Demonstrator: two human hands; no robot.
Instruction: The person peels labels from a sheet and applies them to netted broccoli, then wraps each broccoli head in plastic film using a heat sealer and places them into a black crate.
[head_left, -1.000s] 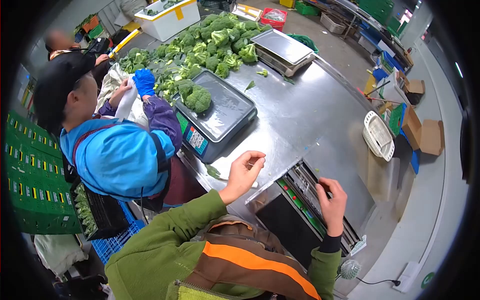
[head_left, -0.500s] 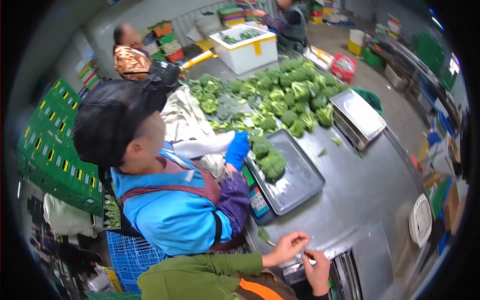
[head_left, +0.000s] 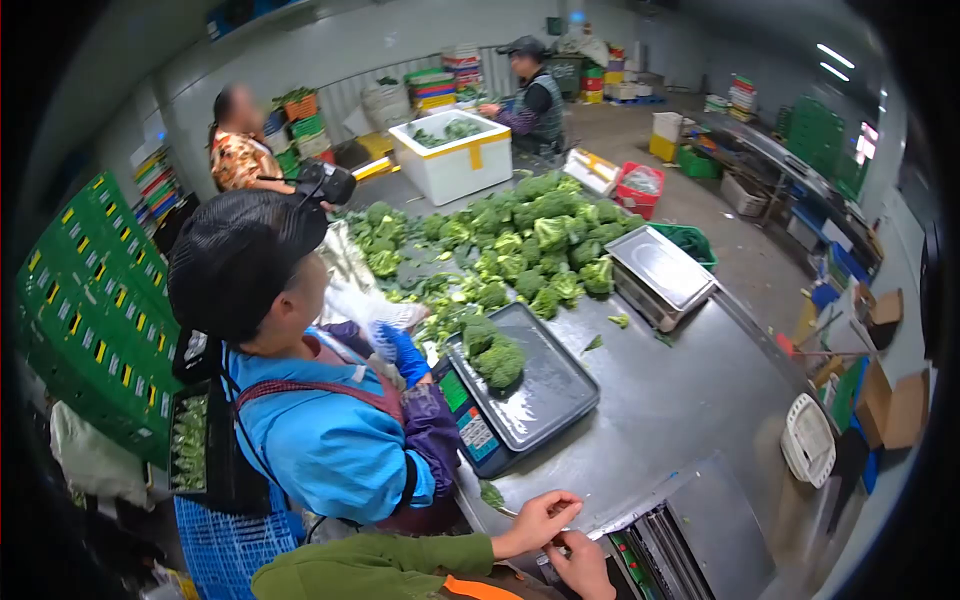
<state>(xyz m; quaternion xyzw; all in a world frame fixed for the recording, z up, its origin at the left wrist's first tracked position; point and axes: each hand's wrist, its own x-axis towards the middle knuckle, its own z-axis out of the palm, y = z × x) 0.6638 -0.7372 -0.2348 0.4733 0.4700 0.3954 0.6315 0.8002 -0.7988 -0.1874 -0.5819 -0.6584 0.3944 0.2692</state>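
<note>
My left hand (head_left: 538, 524) and my right hand (head_left: 581, 567) are close together at the bottom centre, fingers curled, above the near edge of the metal table (head_left: 660, 400). Whether anything small lies between the fingers is too small to tell. Just right of them is a machine with dark rollers (head_left: 668, 552). A green leaf (head_left: 491, 495) lies by my left hand. Farther up, a scale with a grey tray (head_left: 560, 385) bears broccoli heads (head_left: 497, 362). Behind it spreads a large broccoli pile (head_left: 530, 235).
A co-worker in a blue top (head_left: 345, 440) stands close at left, a blue-gloved hand by the scale. Two more people are at the back near a white foam box (head_left: 452, 170). A second scale (head_left: 665, 265), green crates (head_left: 95, 310) and a white basket (head_left: 808, 440) are around.
The view has shifted, showing more of the room's back. The co-worker's gloved hand has drawn back from the broccoli on the tray. My hands remain close together.
</note>
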